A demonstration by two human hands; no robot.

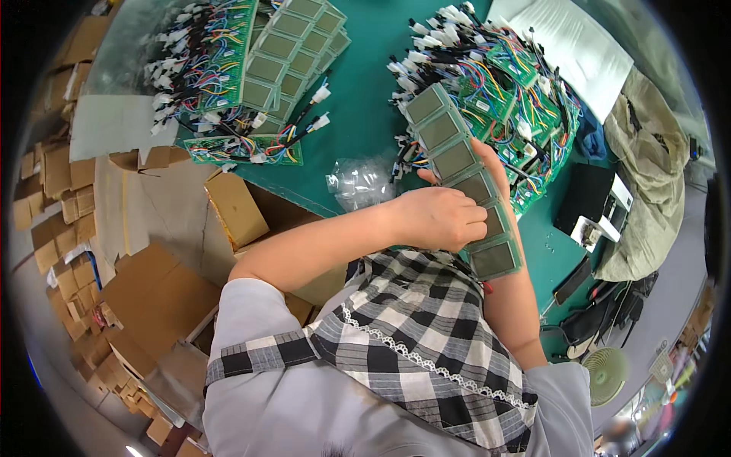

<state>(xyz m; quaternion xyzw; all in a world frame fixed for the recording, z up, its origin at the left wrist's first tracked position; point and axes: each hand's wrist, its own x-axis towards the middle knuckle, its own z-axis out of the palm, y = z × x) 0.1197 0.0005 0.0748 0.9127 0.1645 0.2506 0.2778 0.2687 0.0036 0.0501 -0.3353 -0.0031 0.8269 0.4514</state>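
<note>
Both hands meet over the near edge of a green worktop [365, 114], holding up a long strip of grey display panels [464, 179] that runs from the upper left down to the lower right. The left hand [442, 217] lies across the front of the strip near its lower half, its fingers [470, 221] curled and pressing on one of the panels. The right hand [491, 171] sits behind the strip, mostly hidden, with its fingers wrapped around the far edge, so it grips the strip from the back. Just behind the strip lies a heap of green circuit boards with coloured wires [502, 84]. A second heap of boards and wires [205, 68] sits well apart at the upper left, beside a stack of panel strips [289, 53]. A crumpled clear plastic bag [359, 181] lies near the left hand. Cardboard boxes [152, 289] crowd the floor to the left.
</note>
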